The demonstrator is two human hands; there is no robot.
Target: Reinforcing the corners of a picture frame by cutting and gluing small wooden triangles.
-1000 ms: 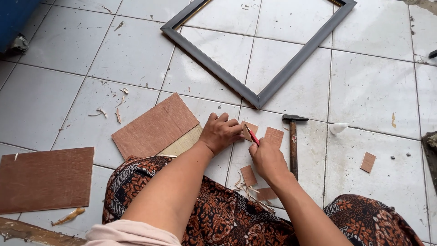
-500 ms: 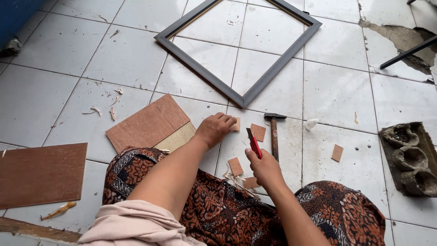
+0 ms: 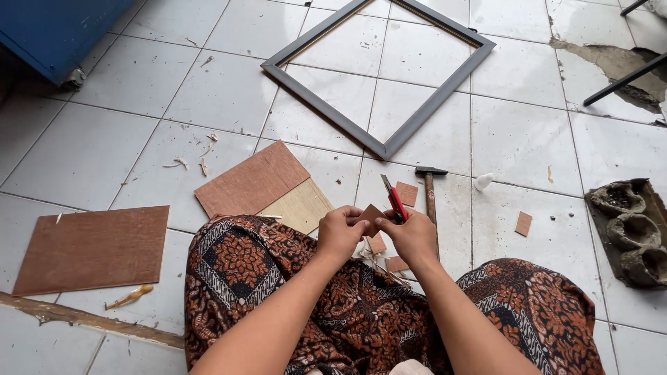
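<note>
small brown plywood piece [image 3: 371, 215] pinched over the lap between left hand [image 3: 340, 232] and right hand [image 3: 415, 236], right hand also gripping a red utility knife [image 3: 394, 201] blade up, hammer [image 3: 431, 194] just right on white tile floor [image 3: 104, 153], plywood sheets [image 3: 251, 179] left, grey frame [image 3: 379, 142] beyond.

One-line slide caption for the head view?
Left hand holds a small brown board piece; right hand grips a red knife.

You are sitting on a white tile floor [image 3: 104, 149], with a blue cabinet [image 3: 59, 28] standing near you.
</note>
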